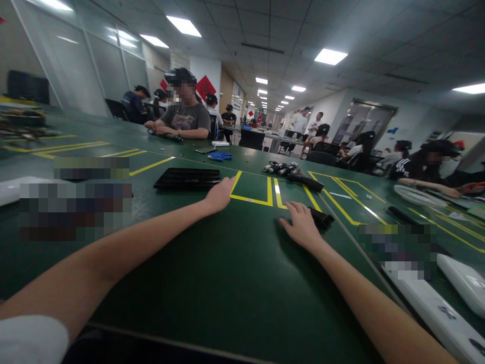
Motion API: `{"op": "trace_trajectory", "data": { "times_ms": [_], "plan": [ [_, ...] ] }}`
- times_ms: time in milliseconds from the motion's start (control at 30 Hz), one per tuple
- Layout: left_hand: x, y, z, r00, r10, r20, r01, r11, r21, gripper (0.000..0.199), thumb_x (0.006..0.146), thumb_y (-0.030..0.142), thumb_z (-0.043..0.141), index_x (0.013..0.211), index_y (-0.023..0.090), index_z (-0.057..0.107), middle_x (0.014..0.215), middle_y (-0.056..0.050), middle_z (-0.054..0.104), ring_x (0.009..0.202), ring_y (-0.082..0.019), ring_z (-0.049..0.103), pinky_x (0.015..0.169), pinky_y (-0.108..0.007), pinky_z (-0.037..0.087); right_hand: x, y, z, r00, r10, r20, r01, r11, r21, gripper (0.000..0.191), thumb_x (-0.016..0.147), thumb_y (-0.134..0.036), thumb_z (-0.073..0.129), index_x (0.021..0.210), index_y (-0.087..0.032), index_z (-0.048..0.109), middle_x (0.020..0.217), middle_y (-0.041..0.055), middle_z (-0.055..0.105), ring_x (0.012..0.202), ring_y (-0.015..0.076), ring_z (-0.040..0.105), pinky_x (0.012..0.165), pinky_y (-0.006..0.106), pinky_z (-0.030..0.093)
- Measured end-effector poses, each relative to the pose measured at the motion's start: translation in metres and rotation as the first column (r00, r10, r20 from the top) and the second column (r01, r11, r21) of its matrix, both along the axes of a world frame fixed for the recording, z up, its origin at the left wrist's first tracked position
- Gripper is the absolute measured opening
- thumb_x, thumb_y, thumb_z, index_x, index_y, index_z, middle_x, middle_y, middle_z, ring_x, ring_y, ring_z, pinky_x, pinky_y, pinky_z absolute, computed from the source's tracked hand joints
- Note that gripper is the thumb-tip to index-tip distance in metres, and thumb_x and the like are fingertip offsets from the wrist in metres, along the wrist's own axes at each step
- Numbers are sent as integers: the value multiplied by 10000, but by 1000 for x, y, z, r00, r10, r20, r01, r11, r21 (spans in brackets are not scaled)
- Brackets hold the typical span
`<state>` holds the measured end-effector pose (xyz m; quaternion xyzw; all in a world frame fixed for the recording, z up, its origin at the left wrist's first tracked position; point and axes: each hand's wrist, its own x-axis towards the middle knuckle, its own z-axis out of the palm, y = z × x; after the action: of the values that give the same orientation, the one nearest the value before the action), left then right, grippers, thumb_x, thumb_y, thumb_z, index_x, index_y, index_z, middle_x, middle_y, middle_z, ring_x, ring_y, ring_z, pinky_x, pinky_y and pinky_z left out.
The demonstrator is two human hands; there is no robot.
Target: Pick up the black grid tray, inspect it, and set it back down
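My left hand (221,195) is at the right end of a flat black tray-like object (187,179) with ridges, on the green table (235,283). Its fingers are mostly hidden behind the back of the hand, so contact with the tray-like object is unclear. My right hand (302,222) is low over the table, palm down, thumb apart from the fingers. Just right of its fingers lies a small black block-like object (321,218), partly covered; whether they touch is unclear. Farther back are a cluster of metallic cylindrical parts (279,168) and a black elongated piece (307,182).
Yellow tape (252,200) outlines rectangles on the table. Beyond is a blue glove-like item (220,156). A long white object (435,313) lies at the right, near a blurred patch. Across the table sits a person (185,119); another person's arm rests at the far right.
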<state>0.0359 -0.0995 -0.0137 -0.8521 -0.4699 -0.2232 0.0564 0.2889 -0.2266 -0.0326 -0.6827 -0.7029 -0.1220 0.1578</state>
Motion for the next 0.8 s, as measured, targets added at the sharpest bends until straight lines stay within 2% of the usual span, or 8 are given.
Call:
{"op": "trace_trajectory", "data": {
  "times_ms": [133, 267, 367, 467, 567, 633, 700, 800],
  "plan": [
    [29, -19, -18, 932, -343, -119, 339, 939, -52, 553, 754, -35, 349, 1269, 128, 466, 1233, -125, 519, 1123, -195, 499, 943, -310, 395, -38, -16, -5, 974, 211, -79, -222, 962, -161, 510, 865, -408, 367, 1318, -176, 390, 1347, 111, 426, 1246, 275, 351, 1046, 494, 262],
    [29, -11, -20, 925, -367, -98, 344, 918, -195, 464, 807, 29, 342, 1210, 154, 534, 1280, -100, 512, 1139, -186, 499, 959, -304, 384, -46, -18, -8, 948, 299, -109, -315, 928, -200, 458, 897, -415, 293, 1281, -218, 446, 1320, 110, 452, 1226, 264, 383, 1024, 500, 293],
    [26, -20, -16, 940, -335, -65, 325, 938, -120, 375, 883, 204, 370, 1212, 103, 519, 1252, -141, 530, 1151, -226, 488, 969, -356, 374, -32, -11, -3, 933, 338, -124, -352, 929, -116, 458, 894, -413, 314, 1261, -184, 467, 1275, 117, 493, 1185, 242, 420, 1010, 436, 338],
    [25, -55, -11, 885, -461, -61, 461, 887, -13, 366, 889, 307, 417, 1176, 113, 534, 1217, -135, 557, 1154, -227, 480, 987, -385, 347, -1, -3, 5, 984, 177, -31, -176, 984, 33, 443, 884, -357, 339, 1247, -140, 474, 1265, 142, 496, 1198, 267, 395, 1022, 458, 306],
    [27, -97, -6, 703, -698, -136, 693, 715, -90, 321, 899, 330, 414, 1108, 147, 576, 1161, -96, 595, 1084, -190, 529, 946, -325, 384, 41, 2, 3, 989, -134, 57, 126, 984, 125, 454, 857, -340, 388, 1244, -118, 471, 1308, 171, 454, 1243, 338, 322, 1007, 539, 254],
    [28, -116, -3, 636, -752, -174, 742, 658, -127, 313, 897, 331, 421, 1085, 141, 584, 1162, -101, 588, 1073, -192, 532, 923, -309, 399, 65, 4, -5, 965, -254, 62, 251, 966, 58, 462, 848, -357, 405, 1232, -113, 480, 1281, 181, 482, 1210, 345, 365, 977, 535, 278],
    [29, -123, -2, 647, -741, -182, 731, 670, -129, 293, 890, 309, 436, 1082, 138, 577, 1151, -100, 584, 1048, -191, 536, 898, -303, 414, 81, 6, -13, 961, -267, 66, 269, 963, -30, 454, 853, -344, 395, 1221, -94, 487, 1210, 185, 540, 1145, 304, 441, 964, 469, 311],
    [30, -115, 0, 729, -658, -188, 655, 750, -91, 252, 889, 278, 425, 1045, 144, 570, 1041, -85, 604, 924, -179, 564, 800, -297, 448, 88, 10, -22, 966, -242, 91, 248, 967, -56, 449, 861, -317, 371, 1226, -78, 478, 1156, 189, 566, 1093, 276, 475, 943, 403, 332]
  ]
}}
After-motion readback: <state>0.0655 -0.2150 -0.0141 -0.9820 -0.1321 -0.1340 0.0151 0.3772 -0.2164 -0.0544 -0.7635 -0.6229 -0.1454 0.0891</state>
